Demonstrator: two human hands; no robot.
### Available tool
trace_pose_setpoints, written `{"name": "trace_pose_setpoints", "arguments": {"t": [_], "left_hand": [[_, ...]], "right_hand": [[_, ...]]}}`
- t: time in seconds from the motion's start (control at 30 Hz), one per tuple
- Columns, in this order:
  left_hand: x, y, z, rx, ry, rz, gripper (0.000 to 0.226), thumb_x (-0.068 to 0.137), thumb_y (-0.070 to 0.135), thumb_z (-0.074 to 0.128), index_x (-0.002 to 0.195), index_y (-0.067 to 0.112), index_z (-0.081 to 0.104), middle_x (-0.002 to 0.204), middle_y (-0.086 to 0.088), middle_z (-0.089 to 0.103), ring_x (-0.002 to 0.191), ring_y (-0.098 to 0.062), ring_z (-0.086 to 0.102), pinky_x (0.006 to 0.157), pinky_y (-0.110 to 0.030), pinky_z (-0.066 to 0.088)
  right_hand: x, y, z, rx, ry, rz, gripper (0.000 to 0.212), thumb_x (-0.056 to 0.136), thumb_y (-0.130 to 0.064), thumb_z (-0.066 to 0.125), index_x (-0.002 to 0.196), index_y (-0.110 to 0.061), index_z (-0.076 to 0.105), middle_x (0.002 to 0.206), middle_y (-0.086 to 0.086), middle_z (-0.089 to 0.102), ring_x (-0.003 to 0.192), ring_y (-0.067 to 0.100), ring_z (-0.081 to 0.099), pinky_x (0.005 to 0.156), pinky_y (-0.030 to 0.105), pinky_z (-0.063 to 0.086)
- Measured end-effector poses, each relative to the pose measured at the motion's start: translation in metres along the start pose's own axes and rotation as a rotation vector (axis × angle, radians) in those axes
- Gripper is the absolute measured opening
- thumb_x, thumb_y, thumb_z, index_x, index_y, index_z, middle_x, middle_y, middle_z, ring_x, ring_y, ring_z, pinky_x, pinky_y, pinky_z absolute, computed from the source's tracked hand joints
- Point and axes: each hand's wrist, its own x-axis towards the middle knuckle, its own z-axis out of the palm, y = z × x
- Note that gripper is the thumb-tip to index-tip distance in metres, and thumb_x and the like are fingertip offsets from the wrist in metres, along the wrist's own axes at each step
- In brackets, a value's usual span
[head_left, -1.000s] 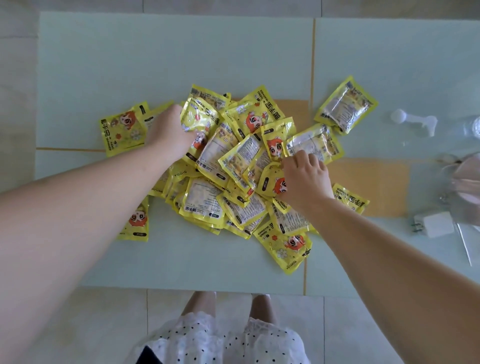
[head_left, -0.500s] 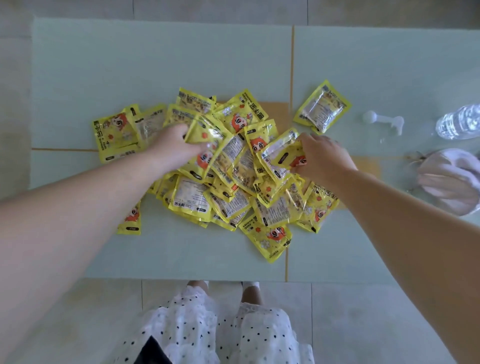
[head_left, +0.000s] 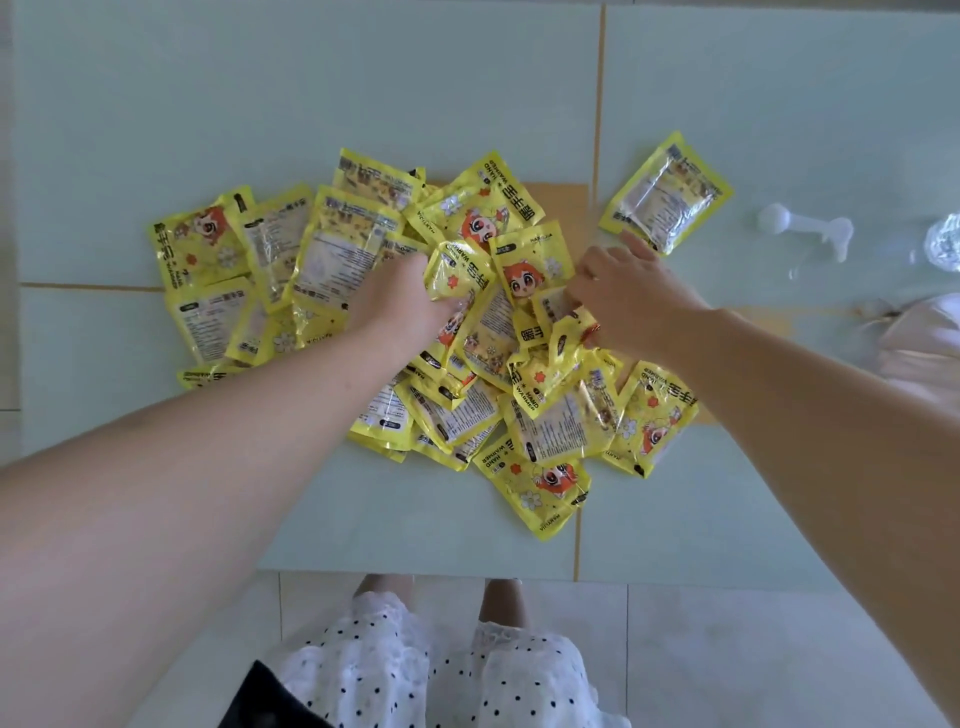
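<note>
1. Where the view is nearest, at the bottom edge, a white skirt with black dots (head_left: 395, 670) hangs over two bare legs, with pale floor tiles (head_left: 727, 649) around them.
2. Just beyond, the near edge of the pale green desk (head_left: 415, 530) runs across. Thin yellow-brown lines divide its top into panels.
3. Two bare forearms reach in from the lower corners and meet over a pile of yellow packets (head_left: 545, 415) on the middle of the desk. The packets overlap, some showing a cartoon face and others a printed back.
4. One face-up packet (head_left: 545, 493) sticks out of the pile toward the near edge.
5. At the right edge, beside the right forearm, lies a pale pink thing (head_left: 924, 343) that is cut off by the frame.
6. The hands sit close together on the pile but do not touch each other.
7. The left hand (head_left: 405, 306) lies on the middle of the pile, its fingers curled round a crumpled packet (head_left: 457, 273) that bunches up in front of them.
8. The right hand (head_left: 631, 296) is at the pile's right side, knuckles up, with its fingers curled down round a tucked packet (head_left: 551, 307).
9. Left of the left hand, several packets lie flat, side by side.
10. Farther off, a single packet (head_left: 667, 192) lies tilted apart from the pile, just beside the right thumb. Whether the thumb touches it cannot be told.
11. To the right of that are a white scoop (head_left: 802, 228) and, at the frame's edge, a clear bottle (head_left: 945, 244).
</note>
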Motion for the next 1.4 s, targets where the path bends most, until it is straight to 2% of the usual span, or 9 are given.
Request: {"name": "trace_pose_setpoints", "arguments": {"t": [0.17, 0.3, 0.47, 0.57, 0.67, 0.87, 0.97, 1.17, 1.4], "left_hand": [[-0.010, -0.013, -0.010, -0.352, -0.030, -0.053, 0.067, 0.083, 0.026, 0.070, 0.140, 0.017, 0.036, 0.143, -0.004, 0.043, 0.129, -0.025, 0.042, 0.092, -0.030, 0.034], [-0.009, -0.031, -0.035, -0.508, -0.094, -0.199, 0.074, 0.080, 0.021, 0.074, 0.142, 0.022, 0.034, 0.148, -0.003, 0.037, 0.135, -0.025, 0.036, 0.103, -0.037, 0.033], [0.006, -0.052, -0.067, -0.615, -0.084, -0.328, 0.065, 0.079, 0.039, 0.072, 0.132, 0.009, 0.047, 0.128, -0.004, 0.054, 0.122, -0.026, 0.048, 0.098, -0.038, 0.039], [0.019, -0.060, -0.073, -0.620, 0.012, -0.351, 0.033, 0.084, 0.038, 0.067, 0.105, 0.014, 0.058, 0.097, 0.004, 0.056, 0.098, -0.018, 0.054, 0.081, -0.030, 0.040], [0.022, -0.064, -0.071, -0.559, 0.068, -0.363, 0.026, 0.087, 0.038, 0.063, 0.076, 0.021, 0.046, 0.077, 0.005, 0.048, 0.073, -0.016, 0.047, 0.058, -0.026, 0.032], [0.024, -0.069, -0.056, -0.433, 0.102, -0.315, 0.040, 0.089, 0.036, 0.061, 0.110, 0.003, 0.050, 0.106, -0.008, 0.048, 0.093, -0.025, 0.049, 0.073, -0.030, 0.036], [0.027, -0.073, -0.053, -0.421, 0.135, -0.291, 0.039, 0.087, 0.037, 0.063, 0.101, 0.001, 0.054, 0.091, -0.006, 0.049, 0.081, -0.023, 0.046, 0.069, -0.033, 0.037], [0.022, -0.073, -0.055, -0.435, 0.184, -0.249, 0.036, 0.083, 0.040, 0.066, 0.074, 0.015, 0.042, 0.071, 0.004, 0.037, 0.062, -0.013, 0.034, 0.055, -0.028, 0.028], [0.001, -0.080, -0.076, -0.622, 0.267, -0.236, 0.031, 0.078, 0.042, 0.068, 0.088, 0.018, 0.051, 0.088, 0.000, 0.056, 0.081, -0.021, 0.052, 0.072, -0.035, 0.043]], "right_hand": [[-0.015, 0.005, 0.001, 0.310, 0.031, 0.101, 0.089, 0.074, -0.030, 0.078, 0.144, -0.014, 0.025, 0.133, 0.010, 0.051, 0.119, 0.029, 0.054, 0.116, 0.043, 0.024], [-0.020, 0.005, -0.034, 0.860, -0.014, 0.403, 0.112, 0.072, -0.016, 0.081, 0.152, -0.026, 0.005, 0.121, 0.008, 0.058, 0.095, 0.021, 0.056, 0.084, 0.030, 0.046], [0.003, 0.002, -0.045, 1.367, 0.082, 0.796, 0.062, 0.069, -0.032, 0.082, 0.123, -0.014, 0.057, 0.107, 0.004, 0.066, 0.099, 0.024, 0.064, 0.087, 0.039, 0.053], [0.014, -0.014, -0.039, 1.373, 0.004, 0.868, 0.036, 0.073, -0.040, 0.077, 0.089, -0.011, 0.062, 0.081, 0.002, 0.064, 0.084, 0.020, 0.064, 0.082, 0.036, 0.053], [0.024, -0.031, -0.027, 1.258, -0.010, 0.890, 0.046, 0.074, -0.045, 0.075, 0.095, -0.005, 0.065, 0.085, 0.006, 0.065, 0.078, 0.020, 0.059, 0.078, 0.036, 0.052], [0.032, -0.060, -0.002, 1.067, 0.261, 0.830, 0.047, 0.074, -0.042, 0.076, 0.109, -0.012, 0.064, 0.130, -0.002, 0.052, 0.116, 0.023, 0.051, 0.092, 0.035, 0.046], [0.034, -0.066, 0.003, 1.015, 0.247, 0.855, 0.058, 0.073, -0.044, 0.076, 0.118, -0.010, 0.059, 0.140, 0.000, 0.044, 0.124, 0.024, 0.046, 0.098, 0.039, 0.044], [0.031, -0.069, -0.006, 1.185, 0.266, 0.881, 0.045, 0.076, -0.037, 0.075, 0.111, -0.016, 0.058, 0.107, 0.002, 0.063, 0.085, 0.018, 0.055, 0.068, 0.027, 0.041], [0.008, -0.068, -0.025, 1.499, 0.311, 0.849, 0.026, 0.074, -0.037, 0.078, 0.090, -0.034, 0.057, 0.089, -0.011, 0.066, 0.087, 0.017, 0.067, 0.073, 0.036, 0.056]]}}
